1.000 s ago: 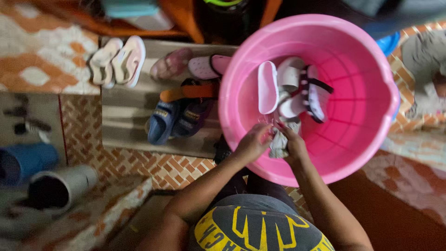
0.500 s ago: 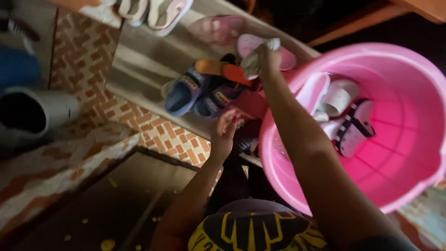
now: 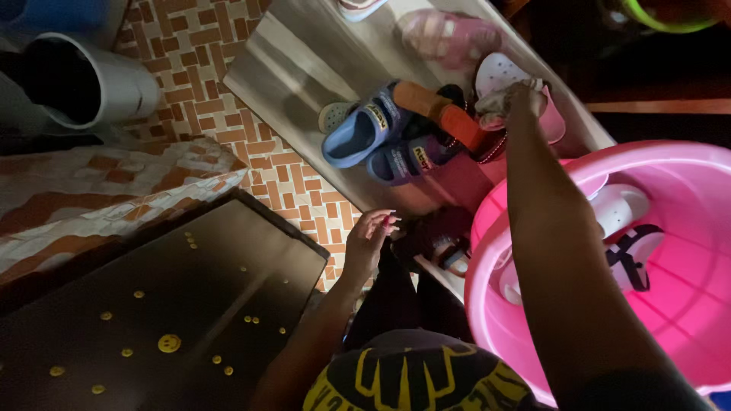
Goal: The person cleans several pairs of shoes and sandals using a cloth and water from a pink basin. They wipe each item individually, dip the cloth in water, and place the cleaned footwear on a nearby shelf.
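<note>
Crumpled pale cloth (image 3: 493,106) sits bunched in the right hand (image 3: 525,99), whose fingers are curled tight around it; the arm stretches out from the lower right across the rim of a pink plastic tub (image 3: 487,304); the cloth rests against a pink perforated clog (image 3: 509,84) lying on a grey wooden board (image 3: 289,68). Just left of that clog, an orange sandal (image 3: 442,114) lies across a pair of blue children's sandals (image 3: 381,137), all touching one another; a faded pink sandal (image 3: 449,36) lies further up the board. Inside the tub, white sandals with dark straps (image 3: 628,243) lie against the wall. Left hand (image 3: 369,240) hangs free over the brick-patterned floor (image 3: 198,84), fingers loosely spread and holding nothing, nails painted pink; it is near the tub's rim but apart from it. At the upper left a white cylindrical container (image 3: 84,80) lies on its side, its dark mouth showing; a dark mat dotted with yellow spots (image 3: 152,320) fills the lower left.
</note>
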